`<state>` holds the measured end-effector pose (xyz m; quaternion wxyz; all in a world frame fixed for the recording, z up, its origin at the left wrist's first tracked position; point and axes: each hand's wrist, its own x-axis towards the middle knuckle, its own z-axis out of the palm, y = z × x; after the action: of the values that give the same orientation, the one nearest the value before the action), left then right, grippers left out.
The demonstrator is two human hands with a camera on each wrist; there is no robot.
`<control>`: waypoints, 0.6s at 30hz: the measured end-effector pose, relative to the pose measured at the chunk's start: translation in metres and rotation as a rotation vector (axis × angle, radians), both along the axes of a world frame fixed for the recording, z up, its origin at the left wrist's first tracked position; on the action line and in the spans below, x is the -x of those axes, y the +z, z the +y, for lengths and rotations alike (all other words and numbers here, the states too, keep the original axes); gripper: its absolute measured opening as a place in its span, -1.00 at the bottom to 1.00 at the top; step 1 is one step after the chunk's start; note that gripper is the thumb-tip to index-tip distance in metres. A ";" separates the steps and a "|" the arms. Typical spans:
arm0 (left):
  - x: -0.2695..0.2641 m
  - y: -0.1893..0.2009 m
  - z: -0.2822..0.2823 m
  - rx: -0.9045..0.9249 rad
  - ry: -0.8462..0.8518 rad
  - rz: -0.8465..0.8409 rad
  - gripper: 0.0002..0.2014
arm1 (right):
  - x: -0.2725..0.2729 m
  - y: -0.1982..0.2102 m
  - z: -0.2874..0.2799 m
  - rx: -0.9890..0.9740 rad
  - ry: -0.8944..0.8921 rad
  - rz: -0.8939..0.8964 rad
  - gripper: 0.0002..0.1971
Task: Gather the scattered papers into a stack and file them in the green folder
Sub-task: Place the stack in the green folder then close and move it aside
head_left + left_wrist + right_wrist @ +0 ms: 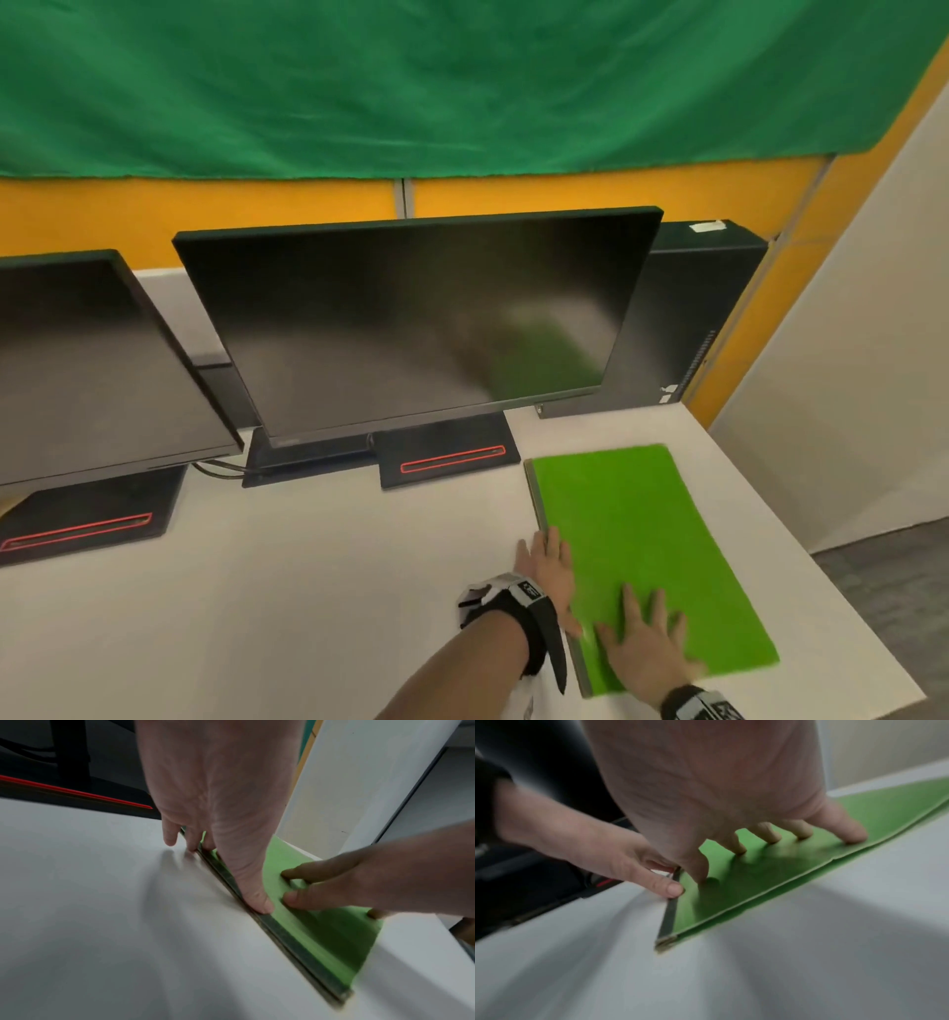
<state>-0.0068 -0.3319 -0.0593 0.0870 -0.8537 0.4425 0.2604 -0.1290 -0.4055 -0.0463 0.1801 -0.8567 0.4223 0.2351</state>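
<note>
The green folder (642, 529) lies closed and flat on the white desk (308, 591), near its right edge, with its dark spine (282, 939) facing left. My left hand (557, 580) rests along that spine with fingers straight, and its thumb (259, 902) touches the spine edge. The right hand (642, 642) lies flat on the near part of the cover, its fingers (770, 835) spread and pressing down on the folder (757, 874). No paper shows in any view; whatever is inside the folder is hidden.
Two dark monitors (411, 318) (87, 370) on black stands with red stripes line the back of the desk. A black box (683, 318) stands behind the folder. The desk's right edge (821, 580) runs just past the folder, beside a white partition (847, 360).
</note>
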 end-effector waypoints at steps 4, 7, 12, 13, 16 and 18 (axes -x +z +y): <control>-0.020 -0.014 -0.008 0.081 0.071 0.049 0.03 | -0.023 0.001 -0.026 -0.003 0.030 -0.005 -0.19; -0.036 -0.009 -0.007 0.081 0.058 0.036 -0.07 | -0.037 0.001 -0.039 -0.006 0.067 0.004 -0.18; -0.054 0.009 0.000 0.118 -0.012 0.092 -0.21 | -0.046 -0.002 -0.038 0.014 0.085 0.047 -0.17; -0.055 0.015 0.003 0.115 -0.011 0.109 -0.26 | -0.047 -0.002 -0.037 0.018 0.080 0.050 -0.18; -0.056 0.021 0.008 0.203 0.008 0.087 -0.48 | -0.050 -0.003 -0.036 0.031 0.074 0.070 -0.19; -0.056 0.027 0.012 0.288 0.048 0.069 -0.56 | -0.052 -0.001 -0.034 0.046 0.070 0.063 -0.20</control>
<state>0.0497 -0.3197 -0.0321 -0.0580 -0.8583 0.4573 0.2256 -0.0773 -0.4400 -0.0475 0.1387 -0.8670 0.4027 0.2587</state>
